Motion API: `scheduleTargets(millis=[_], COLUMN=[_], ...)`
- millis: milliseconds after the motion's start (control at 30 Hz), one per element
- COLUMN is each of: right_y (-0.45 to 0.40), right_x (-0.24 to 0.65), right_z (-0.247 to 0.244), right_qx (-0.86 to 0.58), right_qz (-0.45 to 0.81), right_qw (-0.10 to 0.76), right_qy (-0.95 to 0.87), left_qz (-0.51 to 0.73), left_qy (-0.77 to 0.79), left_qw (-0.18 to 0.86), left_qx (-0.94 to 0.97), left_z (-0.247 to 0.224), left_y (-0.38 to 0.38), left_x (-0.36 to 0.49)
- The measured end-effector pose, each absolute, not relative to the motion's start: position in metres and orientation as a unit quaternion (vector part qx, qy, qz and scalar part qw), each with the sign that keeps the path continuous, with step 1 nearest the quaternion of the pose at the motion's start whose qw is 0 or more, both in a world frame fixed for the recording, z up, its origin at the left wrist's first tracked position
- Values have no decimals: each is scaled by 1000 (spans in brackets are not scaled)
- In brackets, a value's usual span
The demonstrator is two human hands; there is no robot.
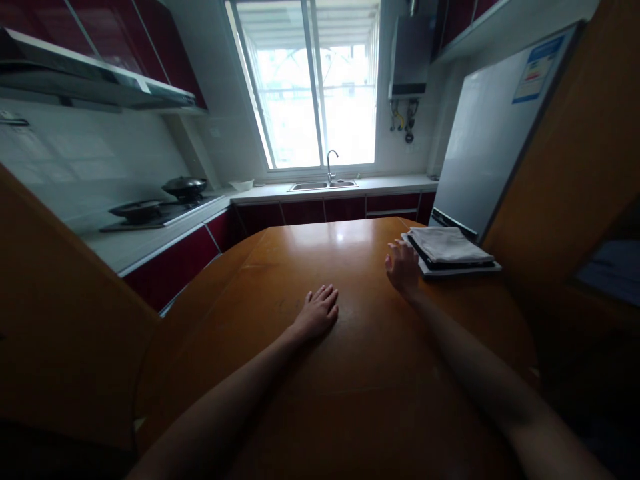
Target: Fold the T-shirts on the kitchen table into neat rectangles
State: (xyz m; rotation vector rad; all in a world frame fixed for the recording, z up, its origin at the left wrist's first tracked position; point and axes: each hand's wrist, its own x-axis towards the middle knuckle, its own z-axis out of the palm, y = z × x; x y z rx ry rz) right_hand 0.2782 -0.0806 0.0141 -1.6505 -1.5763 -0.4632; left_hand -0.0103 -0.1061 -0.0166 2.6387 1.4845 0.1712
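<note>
My left hand (319,312) lies flat on the brown wooden table (280,267), fingers stretched out and nothing held. Farther right, my right hand (403,267) is raised with its fingers apart, at the left edge of a stack of folded cloths (450,245). That stack has light cloth on top, a dark layer in the middle and a pale layer at the bottom. Whether the right fingertips touch the stack, I cannot tell.
Behind the table runs a white counter with a sink (310,186) and tap (330,163) under the window. Two pans (184,187) sit on the stove (175,212) at left. A refrigerator (493,127) stands behind the cloths at right.
</note>
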Motion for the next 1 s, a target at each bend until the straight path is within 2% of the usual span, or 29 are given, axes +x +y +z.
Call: scheduleTargets(millis=[167,333,567,700,833,933,1000], right_y=[-74,-77,-82,-87,-111,-144,-165], right_x=[338,366,367,336,264,201,168], right_z=[8,-5,2,14,13,8,5], right_qx=[-706,-749,-739,-684,-599,-431,-335], right_qz=[-260,-245,-247,-258,-241,-165,-124], right_qw=[405,421,425,413,390,377,365], right_qy=[-520,-448,-460,-544,-656,-803,-860], left_qz=[68,70,89,143,308,458,498], left_qy=[484,483,480,468,471,459,441], left_qw=[56,65,72,88,138,169,182], left_qx=[871,870,870,868,815,742,724], left_z=[-18,-16,-22,-31,-35,-32,-28], left_y=[-106,-108,-106,-102,-91,-81,-76], left_x=[-11,-11,-13,-14,-17,-22,-27])
